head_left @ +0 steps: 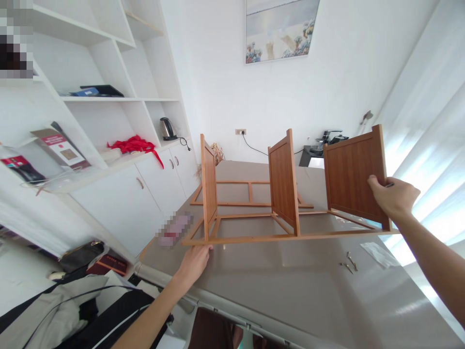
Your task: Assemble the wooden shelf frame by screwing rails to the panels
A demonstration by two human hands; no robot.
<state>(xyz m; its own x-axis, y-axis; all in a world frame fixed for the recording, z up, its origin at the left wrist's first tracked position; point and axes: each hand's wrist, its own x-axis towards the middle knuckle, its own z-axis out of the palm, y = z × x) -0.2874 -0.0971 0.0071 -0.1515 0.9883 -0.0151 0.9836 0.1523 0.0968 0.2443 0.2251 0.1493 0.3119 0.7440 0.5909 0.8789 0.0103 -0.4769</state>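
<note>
A wooden frame [250, 238] lies on the grey table, and three wooden panels stand upright on it: a left panel [209, 184], a middle panel [282, 182] and a right panel [354, 174]. My left hand [195, 264] is closed at the frame's near left end, its fingertips partly hidden under the rail. With my right hand [395, 196] I grip the outer edge of the right panel; a small dark tip shows by the fingers, too little to name. Several screws [349, 264] lie near a clear plastic bag [379, 254]. Behind stands or lies a second wooden frame [250, 203].
White shelves [152, 99] with a kettle [167, 128] and red cloth [136, 145] line the left wall. A coffee machine [330, 138] stands at the back right, beside white curtains [428, 145]. Clothes [72, 310] lie at the lower left, below the table's edge [225, 310].
</note>
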